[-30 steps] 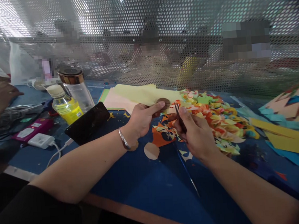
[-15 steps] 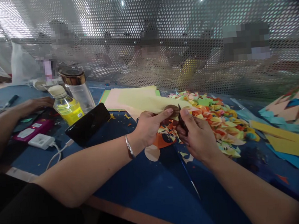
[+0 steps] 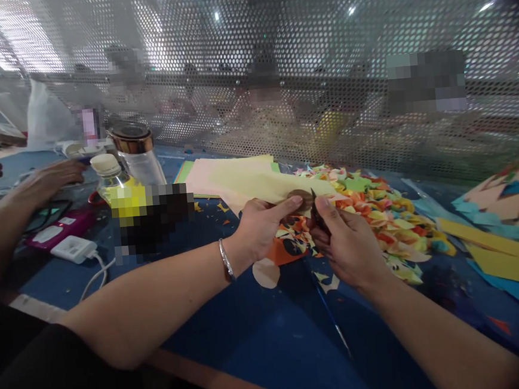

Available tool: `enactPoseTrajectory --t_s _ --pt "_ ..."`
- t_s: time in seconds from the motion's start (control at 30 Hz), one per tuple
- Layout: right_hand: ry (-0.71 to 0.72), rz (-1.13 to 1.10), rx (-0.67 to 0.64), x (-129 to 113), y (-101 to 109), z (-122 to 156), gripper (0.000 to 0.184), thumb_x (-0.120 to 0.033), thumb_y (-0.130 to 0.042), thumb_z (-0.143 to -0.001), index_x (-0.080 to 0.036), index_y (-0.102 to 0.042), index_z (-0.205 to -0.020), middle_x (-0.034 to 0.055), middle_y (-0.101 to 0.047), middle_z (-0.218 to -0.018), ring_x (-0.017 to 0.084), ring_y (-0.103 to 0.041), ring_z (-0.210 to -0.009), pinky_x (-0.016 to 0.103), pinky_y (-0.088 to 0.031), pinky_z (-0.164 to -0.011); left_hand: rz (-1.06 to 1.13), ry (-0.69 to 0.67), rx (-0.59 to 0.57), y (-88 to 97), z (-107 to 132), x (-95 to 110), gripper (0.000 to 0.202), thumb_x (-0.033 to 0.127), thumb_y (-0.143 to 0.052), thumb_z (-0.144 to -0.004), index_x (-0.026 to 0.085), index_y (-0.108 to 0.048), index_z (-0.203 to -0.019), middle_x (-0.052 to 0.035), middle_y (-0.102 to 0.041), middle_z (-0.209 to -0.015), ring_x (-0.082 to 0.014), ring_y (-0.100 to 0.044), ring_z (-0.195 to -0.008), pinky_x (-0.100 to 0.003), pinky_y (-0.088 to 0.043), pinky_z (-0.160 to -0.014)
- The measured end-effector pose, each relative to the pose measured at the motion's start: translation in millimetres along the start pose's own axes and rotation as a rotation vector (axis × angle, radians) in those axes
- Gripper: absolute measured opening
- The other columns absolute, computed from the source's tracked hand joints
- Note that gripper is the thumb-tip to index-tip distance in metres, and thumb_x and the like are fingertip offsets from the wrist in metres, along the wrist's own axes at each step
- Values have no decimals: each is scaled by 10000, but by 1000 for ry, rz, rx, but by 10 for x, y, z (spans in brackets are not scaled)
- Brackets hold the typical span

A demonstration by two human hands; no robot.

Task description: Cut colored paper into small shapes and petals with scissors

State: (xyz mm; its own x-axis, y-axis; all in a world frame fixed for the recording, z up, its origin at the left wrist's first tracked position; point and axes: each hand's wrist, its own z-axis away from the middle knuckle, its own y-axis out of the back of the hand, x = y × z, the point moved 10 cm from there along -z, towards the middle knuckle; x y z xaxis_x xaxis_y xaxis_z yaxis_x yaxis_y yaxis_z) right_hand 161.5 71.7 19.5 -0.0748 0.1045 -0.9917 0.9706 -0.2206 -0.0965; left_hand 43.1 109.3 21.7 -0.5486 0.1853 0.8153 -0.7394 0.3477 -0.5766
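My left hand [image 3: 262, 224], with a silver bracelet at the wrist, pinches a sheet of pale yellow paper [image 3: 249, 177]. Its thumb presses a dark brown round disc [image 3: 305, 198] flat against that paper. My right hand [image 3: 348, 241] is closed around small dark scissors [image 3: 314, 199], whose tip points up at the paper beside the disc's right edge. The handles are mostly hidden in the fingers. Below my left hand, a pale paper circle [image 3: 266, 273] lies on the blue table, next to an orange paper piece [image 3: 284, 252] with scraps on it.
Colourful cut paper pieces [image 3: 377, 209] are heaped at right, near yellow strips [image 3: 507, 253]. A thin brush [image 3: 335, 320] lies in front. At left stand a capped bottle [image 3: 104, 165], a glass jar [image 3: 142, 159] and a pink power strip [image 3: 59, 228], near another person's hand [image 3: 55, 177].
The view has tilted slightly, so the scene sits lower. My hands keep their holds on paper, disc and scissors, almost in place. The other person's hand has shifted a little away.
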Motion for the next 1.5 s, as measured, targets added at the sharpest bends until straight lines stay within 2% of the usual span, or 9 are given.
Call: enactPoseTrajectory --t_s 0.07,0.17,0.37,0.5,0.7,0.9,1.1,1.33,1.5 --pt "15 12 -24 -16 -12 -7 637 -805 -759 -700 -201 -575 -626 -63 -351 -447 67 -272 -386 236 -172 -357 -51 -66 3 5 -7 85 303 377 -939 -611 165 -758 -731 -24 -722 -713 -172 -696 -827 -333 -539 -852" --pt "45 44 -63 -57 -36 -10 643 -809 -737 -722 -192 -588 -628 -65 -340 -440 65 -262 -384 231 -165 -358 -90 -144 -2 9 -23 179 305 348 -936 -605 174 -779 -801 -31 -759 -810 -163 -702 -872 -313 -533 -872" --pt "45 72 -75 -50 -37 -19 633 -790 -752 -723 -189 -586 -615 -69 -328 -429 60 -264 -379 223 -166 -361 -138 -182 -54 -30 -49 243 260 316 -901 -650 162 -746 -792 -44 -756 -859 -153 -683 -842 -330 -536 -920" --pt "14 66 -53 -21 -25 -18 663 -816 -774 -667 -184 -584 -598 -74 -325 -420 50 -259 -375 215 -163 -364 -120 -252 -56 -53 -13 333 296 245 -870 -675 202 -675 -894 -11 -739 -892 -148 -690 -877 -325 -530 -945" --pt "2 81 -58 -39 -30 -20 669 -828 -780 -639 -188 -592 -593 -69 -336 -420 53 -266 -371 224 -155 -356 -116 -276 -49 -51 14 366 498 188 -838 -695 236 -545 -1094 14 -712 -917 -141 -697 -860 -325 -532 -915" --pt "18 100 -95 -53 -59 -20 634 -787 -776 -690 -196 -572 -586 -72 -337 -425 48 -245 -352 229 -126 -329 -107 -308 -91 -59 -18 369 516 165 -833 -713 223 -504 -1107 -4 -725 -944 -150 -707 -884 -343 -545 -937" --pt "4 101 -71 -28 -24 -29 649 -801 -789 -655 -189 -584 -591 -78 -324 -419 43 -256 -350 221 -142 -337 -112 -347 -145 -74 -53 359 474 139 -793 -749 226 -491 -1104 -12 -734 -947 -156 -716 -884 -350 -552 -911" --pt "12 136 -85 -39 -42 -27 637 -807 -765 -676 -195 -596 -625 -68 -347 -422 52 -255 -347 223 -130 -325 -174 -368 -101 -34 -75 394 435 81 -730 -791 223 -437 -1079 9 -726 -884 -131 -714 -803 -310 -567 -830" --pt "-36 153 -106 4 -77 -12 653 -821 -755 -676 -188 -594 -656 -76 -349 -433 44 -248 -342 205 -133 -315 -310 -438 -4 115 -155 460 456 59 -717 -810 216 -428 -1126 -6 -724 -869 -146 -710 -774 -316 -578 -789"
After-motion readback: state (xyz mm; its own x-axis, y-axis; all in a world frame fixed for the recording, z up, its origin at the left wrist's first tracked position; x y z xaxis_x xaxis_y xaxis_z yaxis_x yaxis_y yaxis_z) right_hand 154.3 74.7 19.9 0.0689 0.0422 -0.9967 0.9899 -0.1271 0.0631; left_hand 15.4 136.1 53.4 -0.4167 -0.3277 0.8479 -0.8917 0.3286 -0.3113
